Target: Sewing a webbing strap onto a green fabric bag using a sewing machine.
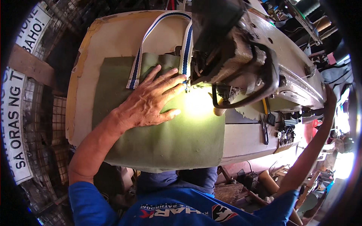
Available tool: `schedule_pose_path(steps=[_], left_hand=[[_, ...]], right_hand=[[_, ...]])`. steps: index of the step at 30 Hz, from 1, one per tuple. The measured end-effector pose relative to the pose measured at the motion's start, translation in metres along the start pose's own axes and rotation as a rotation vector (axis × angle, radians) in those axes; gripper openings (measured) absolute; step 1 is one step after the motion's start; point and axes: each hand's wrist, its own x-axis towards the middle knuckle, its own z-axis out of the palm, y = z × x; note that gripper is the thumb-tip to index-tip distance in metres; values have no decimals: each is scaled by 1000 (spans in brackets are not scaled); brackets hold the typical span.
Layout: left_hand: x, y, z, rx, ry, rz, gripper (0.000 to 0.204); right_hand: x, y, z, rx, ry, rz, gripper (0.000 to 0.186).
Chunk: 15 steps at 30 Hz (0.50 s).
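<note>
My left hand (154, 98) lies flat, fingers stretched, on a green piece of fabric (158, 147) spread over the sewing table. Beyond my fingertips a white strap with a blue stripe (166, 16) makes a loop; its ends rest on the fabric. The nearer right end of the strap meets the needle area of a sewing machine (241, 56), beside my index finger. A bright lamp glow falls on the fabric there. My right hand (330, 96) reaches to the far right end of the machine, by its handwheel side; its fingers are too small and blurred to make out.
The pale tabletop (94, 41) has a worn, taped edge. Small scissors (265, 130) and several metal bobbins (286, 135) lie right of the fabric. A curved metal bar (269, 75) juts from the machine head. Lettered signs (19, 124) hang on wire mesh at the left.
</note>
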Motion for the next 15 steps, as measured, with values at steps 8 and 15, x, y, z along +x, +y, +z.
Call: schedule_pose_path(steps=[8, 15], left_hand=[[-1, -3, 2, 17, 28, 40, 59], [-30, 13, -17, 251, 153, 42, 58]], right_hand=[[-135, -44, 79, 694, 458, 513, 48], [-207, -256, 23, 292, 210, 82, 62]])
